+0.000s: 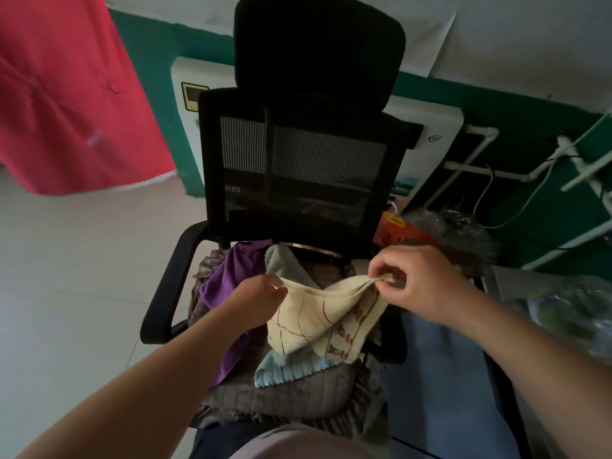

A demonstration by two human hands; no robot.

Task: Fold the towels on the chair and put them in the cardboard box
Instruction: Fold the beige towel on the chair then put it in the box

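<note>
A cream towel with brown lines [318,316] hangs over the seat of a black mesh office chair [298,167]. My left hand [256,301] pinches its left top corner and my right hand [419,281] pinches its right top corner, so the top edge sags between them. Under it on the seat lie a light blue towel [288,367] and a purple towel [228,283], both unfolded, on a grey-brown quilted cushion [281,399]. No cardboard box shows plainly.
The chair's left armrest [165,293] juts out over a pale tiled floor. A red cloth [66,94] hangs at the upper left. White pipes, cables and plastic bags [450,226] crowd the right, beside an orange carton [397,230].
</note>
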